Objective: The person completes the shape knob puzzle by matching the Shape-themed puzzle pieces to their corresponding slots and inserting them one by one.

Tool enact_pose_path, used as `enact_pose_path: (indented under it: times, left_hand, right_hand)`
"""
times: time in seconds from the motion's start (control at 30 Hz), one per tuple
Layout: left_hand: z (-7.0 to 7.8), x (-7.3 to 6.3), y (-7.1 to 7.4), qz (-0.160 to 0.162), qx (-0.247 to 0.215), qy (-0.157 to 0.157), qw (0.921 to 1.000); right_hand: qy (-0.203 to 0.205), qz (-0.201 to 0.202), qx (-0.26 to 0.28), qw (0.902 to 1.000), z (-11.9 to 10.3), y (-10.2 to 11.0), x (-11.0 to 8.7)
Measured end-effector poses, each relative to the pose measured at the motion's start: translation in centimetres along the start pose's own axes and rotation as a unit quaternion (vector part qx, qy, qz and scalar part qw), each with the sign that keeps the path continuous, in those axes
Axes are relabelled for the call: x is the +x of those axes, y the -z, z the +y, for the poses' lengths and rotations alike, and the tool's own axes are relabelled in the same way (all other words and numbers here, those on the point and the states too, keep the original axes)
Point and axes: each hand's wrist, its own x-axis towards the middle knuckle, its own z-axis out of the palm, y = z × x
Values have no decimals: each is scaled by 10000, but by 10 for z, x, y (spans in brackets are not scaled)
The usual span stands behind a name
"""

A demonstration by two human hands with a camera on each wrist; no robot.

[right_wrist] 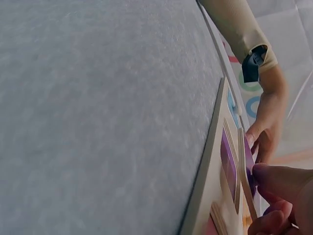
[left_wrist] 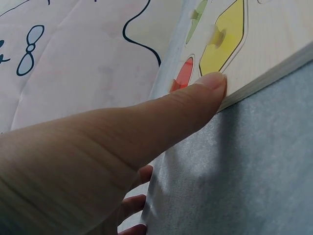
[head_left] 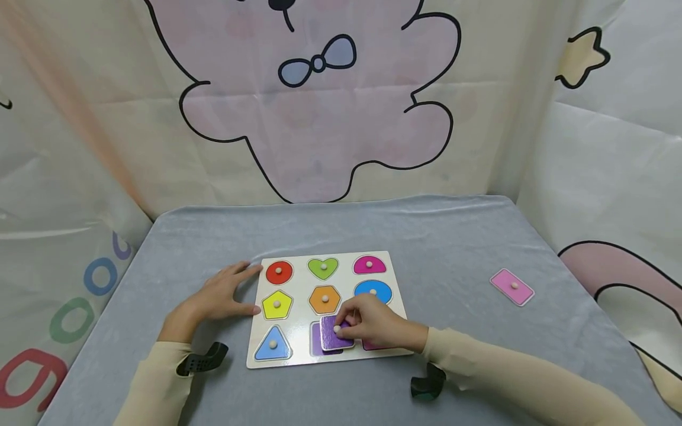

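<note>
A white wooden shape puzzle board point(head_left: 298, 354) lies on the grey cloth. My right hand point(head_left: 373, 325) pinches the knob of a purple square puzzle piece point(head_left: 331, 338), held just over the purple square recess point(head_left: 316, 340) and offset to its right. In the right wrist view the square piece point(right_wrist: 248, 166) stands apart from the board. My left hand point(head_left: 215, 299) rests with thumb and fingers spread at the board's left edge; the thumb point(left_wrist: 195, 98) touches the board beside the yellow pentagon point(head_left: 277, 305). At bottom right, a pink recess point(head_left: 370, 345) is partly hidden by my right hand.
A pink rectangle piece point(head_left: 512, 287) with a knob lies on the cloth at the right. Seated in the board are several knobbed pieces, among them a red circle point(head_left: 279, 273), an orange hexagon point(head_left: 324, 300) and a blue triangle point(head_left: 273, 345). Printed curtains surround the table.
</note>
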Motion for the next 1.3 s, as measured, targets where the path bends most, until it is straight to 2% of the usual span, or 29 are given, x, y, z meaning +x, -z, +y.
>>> enact_pose_path:
  times: [0.3, 0.53, 0.77, 1.3]
  left_hand:
    - [-2, 0, -2, 1, -8, 30, 10000]
    - [-2, 0, -2, 10, -6, 39, 10000]
    - [1, -2, 0, -31, -29, 59, 10000]
    - [3, -2, -1, 1, -5, 52, 10000]
  right_hand:
    - [-222, -105, -66, 9997, -4, -11, 6]
    - [-287, 12, -367, 9989, -5, -18, 8]
    - [-479, 40, -334, 9983, -4, -22, 9]
    - [-337, 218, -623, 9973, -3, -26, 7]
